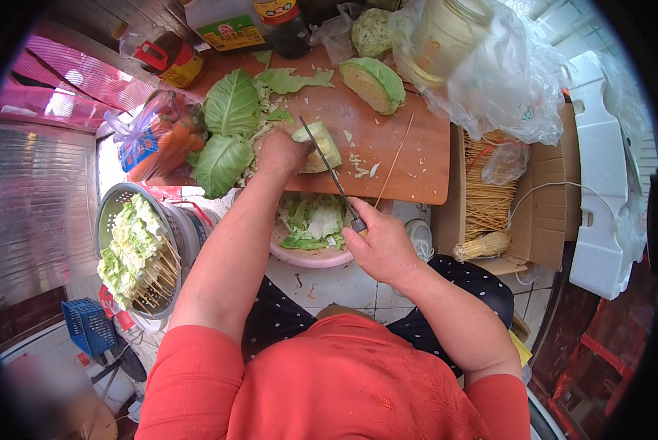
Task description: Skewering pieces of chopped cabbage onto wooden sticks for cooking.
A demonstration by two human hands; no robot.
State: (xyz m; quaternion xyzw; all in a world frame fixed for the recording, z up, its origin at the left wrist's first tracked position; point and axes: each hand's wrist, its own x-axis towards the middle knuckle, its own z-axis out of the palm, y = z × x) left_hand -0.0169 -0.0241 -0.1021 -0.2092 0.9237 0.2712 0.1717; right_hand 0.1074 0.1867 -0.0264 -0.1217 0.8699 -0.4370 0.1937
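Note:
On the wooden board (417,143), my left hand (285,151) holds a cut cabbage chunk (329,141) from its left side; the fingertips are partly hidden. My right hand (381,239) grips the handle of a knife (337,180). Its narrow blade is edge-on to me and slants up and left across the chunk. A half cabbage (374,85) sits behind to the right, cut face showing. Loose cabbage leaves (231,104) lie left of my left hand. Below the board's near edge, a pink basin (329,259) holds cabbage pieces (312,223).
A thin skewer (397,157) lies on the board. At left are bagged carrots (169,137) and a colander (121,192) with skewered cabbage (133,247). Bottles (180,63) line the back. At right stand a plastic-wrapped jar (444,41) and a cardboard box (546,192) of skewers (485,192).

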